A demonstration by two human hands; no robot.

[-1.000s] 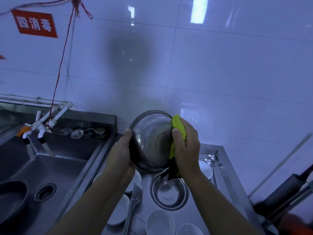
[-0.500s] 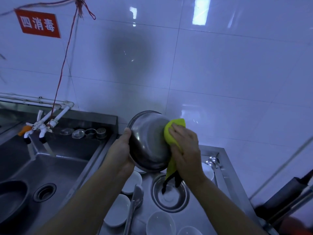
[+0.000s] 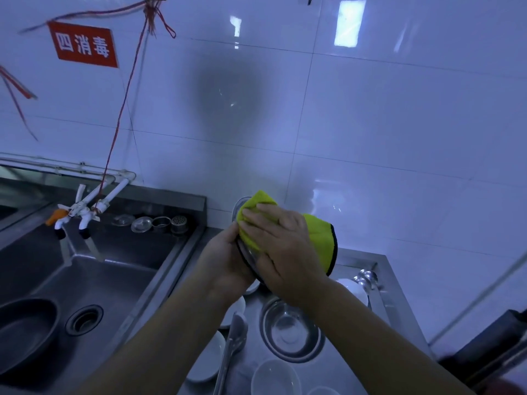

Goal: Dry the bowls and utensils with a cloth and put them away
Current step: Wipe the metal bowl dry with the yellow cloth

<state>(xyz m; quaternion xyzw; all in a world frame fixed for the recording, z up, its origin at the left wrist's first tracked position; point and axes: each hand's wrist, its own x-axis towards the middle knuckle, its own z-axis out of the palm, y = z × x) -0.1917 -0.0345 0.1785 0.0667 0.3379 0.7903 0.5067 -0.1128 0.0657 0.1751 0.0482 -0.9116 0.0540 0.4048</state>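
Observation:
I hold a steel bowl (image 3: 250, 256) up above the counter, tilted on edge, and the cloth and my hands hide nearly all of it. My left hand (image 3: 225, 260) grips its left rim. My right hand (image 3: 281, 246) presses a yellow-green cloth (image 3: 319, 235) with a dark edge flat over the bowl. Below on the steel counter (image 3: 382, 283) lie another steel bowl (image 3: 292, 332), several white bowls (image 3: 275, 379) and metal tongs (image 3: 232, 346).
A steel sink (image 3: 108, 280) is at the left with a drain (image 3: 84, 319) and a dark pan (image 3: 25, 334). White taps (image 3: 85, 208) jut over it. Strainer parts (image 3: 159, 223) sit on the back ledge. A dark object (image 3: 499, 346) is at the lower right.
My right hand has slid the cloth from the bowl's right rim across to cover its face. The bowl has turned so that its inside no longer shows.

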